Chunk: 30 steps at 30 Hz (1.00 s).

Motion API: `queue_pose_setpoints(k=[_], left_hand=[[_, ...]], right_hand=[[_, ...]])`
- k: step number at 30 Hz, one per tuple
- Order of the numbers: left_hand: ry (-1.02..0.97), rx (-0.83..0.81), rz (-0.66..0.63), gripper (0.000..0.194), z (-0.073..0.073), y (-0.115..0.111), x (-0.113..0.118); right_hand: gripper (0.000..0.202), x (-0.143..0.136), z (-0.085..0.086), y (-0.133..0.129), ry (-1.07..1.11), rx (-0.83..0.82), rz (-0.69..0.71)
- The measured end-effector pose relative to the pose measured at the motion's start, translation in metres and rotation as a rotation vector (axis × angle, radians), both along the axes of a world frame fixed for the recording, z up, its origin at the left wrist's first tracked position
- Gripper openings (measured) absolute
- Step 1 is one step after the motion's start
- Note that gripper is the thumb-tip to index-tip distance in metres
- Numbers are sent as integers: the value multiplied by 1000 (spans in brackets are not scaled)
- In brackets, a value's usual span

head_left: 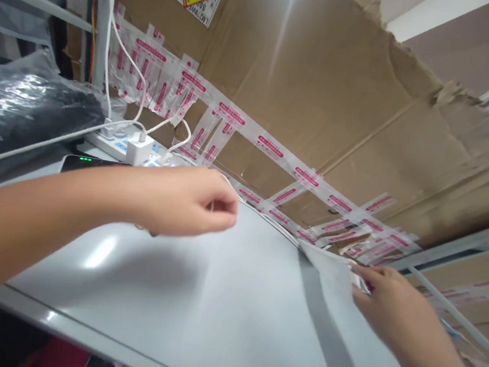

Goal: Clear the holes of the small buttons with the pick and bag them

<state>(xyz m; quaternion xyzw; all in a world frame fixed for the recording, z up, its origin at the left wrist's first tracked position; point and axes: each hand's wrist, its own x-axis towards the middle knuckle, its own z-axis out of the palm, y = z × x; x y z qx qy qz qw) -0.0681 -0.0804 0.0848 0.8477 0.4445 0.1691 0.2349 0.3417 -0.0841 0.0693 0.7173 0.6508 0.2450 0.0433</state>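
My left hand (193, 202) hangs above the left part of a glossy light-grey tabletop (235, 300), its fingers curled inward and close together. Whatever may be inside them is too small or hidden to name. Toward the right back edge, my right hand (385, 291) pinches the raised end of a thin whitish sheet (327, 265). Something small, white and shiny shows between its thumb and fingers, too blurred to identify. A dark grey band, perhaps a shadow, runs forward across the surface from the sheet.
A power strip (116, 146) with a white plug adapter (139, 148) and white cables lies at the back left. Behind it stands taped cardboard (316, 97). A dark device (70, 162) is partly under my left forearm. Plastic-wrapped black material (28, 106) fills the far left.
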Motion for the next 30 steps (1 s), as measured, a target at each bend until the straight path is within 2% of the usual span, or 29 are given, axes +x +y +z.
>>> queue_pose_setpoints(k=[2, 3, 5, 8, 10, 12, 14, 17, 19, 22, 24, 26, 30], left_hand=[[-14, -6, -42, 23, 2, 31, 14], [-15, 26, -51, 22, -2, 45, 21], [-28, 190, -71, 19, -18, 67, 35], [-30, 408, -110, 19, -50, 80, 45], [46, 505, -151, 20, -67, 78, 46], [123, 538, -209, 20, -77, 74, 44], [163, 531, -243, 20, -80, 70, 42], [186, 512, -242, 20, -77, 70, 41], [201, 497, -227, 20, -74, 71, 41], [223, 466, -211, 20, -73, 71, 42], [239, 448, -217, 21, -74, 69, 43], [268, 429, -230, 23, -77, 68, 45], [315, 437, -160, 28, -73, 72, 41]], right_hand=[[30, 9, 25, 11, 36, -90, -39], [29, 11, 37, 15, 56, -106, -79], [24, 12, 56, 22, 108, -100, -176], [27, 12, 74, 28, 152, -98, -242], [28, 11, 76, 28, 122, -44, -248], [24, 8, 70, 23, 102, 22, -224], [21, -1, 53, 12, 167, 21, -174], [15, -19, 13, -11, 411, -151, 45], [20, -29, -16, -25, 511, -243, 164], [31, -34, -46, -37, 601, -388, 135], [37, -32, -50, -39, 667, -497, 69], [45, -30, -45, -35, 723, -564, 48], [56, -45, -24, -14, 923, -514, 72]])
